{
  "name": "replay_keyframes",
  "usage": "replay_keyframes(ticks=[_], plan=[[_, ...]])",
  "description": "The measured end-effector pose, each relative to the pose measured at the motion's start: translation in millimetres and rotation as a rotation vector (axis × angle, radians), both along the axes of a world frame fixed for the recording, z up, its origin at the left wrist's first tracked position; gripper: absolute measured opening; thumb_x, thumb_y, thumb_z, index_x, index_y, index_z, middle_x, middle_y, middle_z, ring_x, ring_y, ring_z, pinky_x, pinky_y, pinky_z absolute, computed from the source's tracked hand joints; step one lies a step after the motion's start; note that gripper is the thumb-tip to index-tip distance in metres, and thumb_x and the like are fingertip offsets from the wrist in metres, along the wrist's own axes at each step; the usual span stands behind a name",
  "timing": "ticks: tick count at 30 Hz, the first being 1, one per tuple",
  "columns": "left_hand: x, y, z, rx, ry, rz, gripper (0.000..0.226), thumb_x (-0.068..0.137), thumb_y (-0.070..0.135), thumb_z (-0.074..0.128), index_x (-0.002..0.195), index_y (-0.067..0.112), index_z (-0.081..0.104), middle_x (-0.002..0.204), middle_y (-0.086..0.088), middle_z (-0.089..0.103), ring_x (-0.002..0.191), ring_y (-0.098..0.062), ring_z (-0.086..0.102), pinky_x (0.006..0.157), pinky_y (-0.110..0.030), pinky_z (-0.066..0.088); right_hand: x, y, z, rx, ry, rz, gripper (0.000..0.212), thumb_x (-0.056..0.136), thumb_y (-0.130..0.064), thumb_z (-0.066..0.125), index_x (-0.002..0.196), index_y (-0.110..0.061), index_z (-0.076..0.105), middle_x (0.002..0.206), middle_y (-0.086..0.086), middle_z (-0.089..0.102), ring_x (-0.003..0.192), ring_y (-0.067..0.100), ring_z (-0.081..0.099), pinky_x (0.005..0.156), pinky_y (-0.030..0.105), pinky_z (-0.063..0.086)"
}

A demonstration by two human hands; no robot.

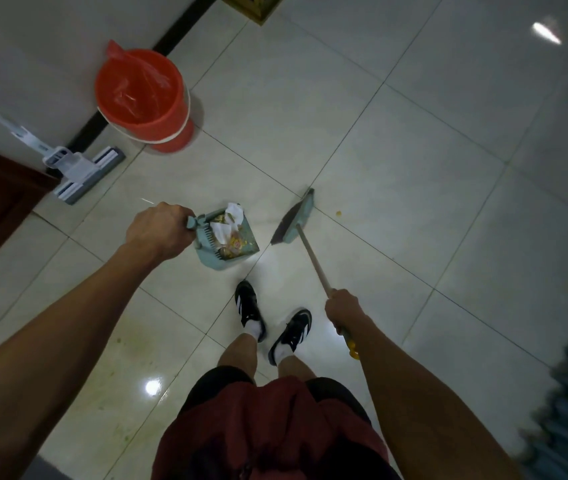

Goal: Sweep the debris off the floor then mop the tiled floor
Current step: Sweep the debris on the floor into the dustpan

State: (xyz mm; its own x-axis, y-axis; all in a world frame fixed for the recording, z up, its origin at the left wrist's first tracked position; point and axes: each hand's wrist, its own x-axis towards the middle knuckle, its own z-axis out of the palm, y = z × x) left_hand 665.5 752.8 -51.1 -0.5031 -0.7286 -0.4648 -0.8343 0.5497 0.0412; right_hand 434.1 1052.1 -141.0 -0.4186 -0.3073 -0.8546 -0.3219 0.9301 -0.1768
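- Two tools are in hand: the left hand (158, 230) is closed around the handle of the dustpan (229, 242), and the right hand (343, 311) is wrapped around the shaft of the broom (294, 220).
- Dustpan contents: crumpled tissue and food scraps; it sits just ahead of the feet, on or just above the tiled floor (414, 168).
- Broom head: just right of the dustpan, apart from it.
- Remaining debris: one small yellow scrap (338, 213) lies near the broom head, on its far side from the dustpan.
- Step in hand: sweeping appears nearly complete.
- Next move, as judged: draw the scrap into the pan, then tip it level into the red bin (144, 95).
- Mop (83, 169): leaning at the wall, untouched.
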Motion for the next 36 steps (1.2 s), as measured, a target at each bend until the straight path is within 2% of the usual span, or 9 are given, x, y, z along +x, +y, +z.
replay_keyframes(ticks=[6,9,13,17,20,22,27,32,36], plan=[[-26.2,14.2,5.1,0.027,-0.024,-0.024,0.016,0.088,0.034,0.068,0.100,0.024,0.072,0.086,-0.006,0.068,0.077,-0.029,0.064,0.068,-0.038,0.058,-13.8,12.1,12.8,-0.098,0.022,-0.226,0.023,0.090,-0.012,0.046,0.100,-0.002,0.065,0.081,0.011,0.067,0.056,0.024,0.064,0.046,0.027,0.055],[-38.4,20.4,8.7,0.022,-0.031,-0.048,0.015,0.087,0.034,0.069,0.099,0.025,0.071,0.086,-0.005,0.067,0.076,-0.028,0.063,0.067,-0.037,0.057,-16.0,15.4,17.2,-0.117,0.025,-0.313,0.031,0.090,-0.019,0.045,0.111,-0.008,0.065,0.090,0.008,0.069,0.068,0.027,0.069,0.051,0.029,0.058],[-47.7,25.8,9.1,0.015,-0.021,-0.067,0.012,0.089,0.035,0.069,0.097,0.026,0.069,0.087,-0.004,0.066,0.076,-0.026,0.061,0.062,-0.034,0.050,-16.8,29.3,18.0,-0.111,0.143,-0.235,0.042,0.091,-0.022,0.045,0.130,-0.016,0.058,0.114,0.007,0.066,0.088,0.027,0.066,0.075,0.036,0.060],[-56.0,33.6,6.4,0.024,-0.011,-0.064,0.012,0.090,0.035,0.069,0.095,0.024,0.069,0.083,-0.003,0.066,0.073,-0.024,0.062,0.063,-0.036,0.055,-34.3,32.8,13.2,-0.142,0.062,-0.359,0.032,0.090,-0.010,0.047,0.118,-0.002,0.059,0.105,0.015,0.066,0.057,0.024,0.063,0.043,0.027,0.054],[-61.3,40.2,3.8,0.027,-0.016,-0.066,0.013,0.090,0.035,0.068,0.098,0.025,0.070,0.083,-0.003,0.066,0.073,-0.024,0.062,0.066,-0.038,0.058,-57.8,29.6,8.5,-0.140,0.107,-0.340,0.032,0.091,-0.007,0.048,0.118,0.001,0.060,0.103,0.018,0.065,0.059,0.030,0.067,0.043,0.027,0.052],[-64.3,43.5,1.2,0.019,-0.014,-0.073,0.015,0.090,0.036,0.068,0.100,0.026,0.071,0.083,-0.002,0.066,0.072,-0.024,0.063,0.065,-0.038,0.059,-68.0,31.3,4.9,-0.112,0.146,-0.338,0.032,0.091,-0.008,0.048,0.120,0.001,0.059,0.108,0.017,0.064,0.074,0.035,0.070,0.050,0.031,0.056],[-64.3,41.6,-2.4,0.003,-0.009,-0.070,0.016,0.090,0.037,0.066,0.101,0.027,0.072,0.083,-0.004,0.067,0.071,-0.027,0.063,0.063,-0.037,0.057,-86.1,39.0,-7.3,-0.052,0.236,-0.226,0.033,0.092,-0.008,0.051,0.123,0.001,0.056,0.119,0.020,0.064,0.106,0.037,0.066,0.087,0.045,0.059],[-57.3,28.1,-2.4,0.019,0.007,-0.044,0.018,0.092,0.038,0.065,0.102,0.026,0.073,0.084,-0.004,0.068,0.073,-0.027,0.064,0.064,-0.037,0.056,-101.5,33.5,-19.7,-0.034,0.214,-0.127,0.036,0.098,-0.010,0.045,0.132,0.001,0.053,0.115,0.019,0.064,0.097,0.034,0.068,0.082,0.042,0.060],[-52.4,23.5,-5.0,0.035,0.015,-0.018,0.018,0.093,0.037,0.065,0.102,0.025,0.073,0.086,-0.006,0.067,0.077,-0.029,0.064,0.067,-0.039,0.057,-95.2,18.7,-18.2,-0.017,0.112,-0.076,0.033,0.100,-0.013,0.045,0.129,0.000,0.053,0.108,0.018,0.062,0.075,0.031,0.070,0.063,0.040,0.062]])
